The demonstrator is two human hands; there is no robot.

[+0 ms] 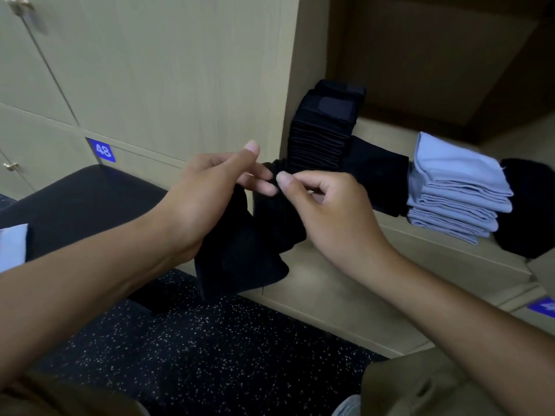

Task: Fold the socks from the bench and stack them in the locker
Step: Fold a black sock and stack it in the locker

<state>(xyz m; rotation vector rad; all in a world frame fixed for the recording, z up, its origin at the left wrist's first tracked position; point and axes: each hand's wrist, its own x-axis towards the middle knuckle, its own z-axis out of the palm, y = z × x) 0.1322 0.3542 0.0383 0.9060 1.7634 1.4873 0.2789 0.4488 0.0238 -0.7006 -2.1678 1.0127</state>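
A black sock (240, 253) hangs in mid-air in front of the open locker (420, 70). My left hand (207, 193) holds its upper part, with fingers curled round the cloth. My right hand (327, 205) pinches the sock's top edge between thumb and forefinger. Inside the locker, a tall stack of folded black socks (321, 136) stands at the left. A lower black pile (378, 175) sits beside it. Further right is a stack of folded light blue socks (456, 187), then a dark heap (528, 208).
The black padded bench (78, 199) lies to the left, with a light blue sock (12, 244) at its near end. Closed locker doors (150, 70), one numbered 48, stand behind the bench. Dark speckled floor (210, 349) lies below.
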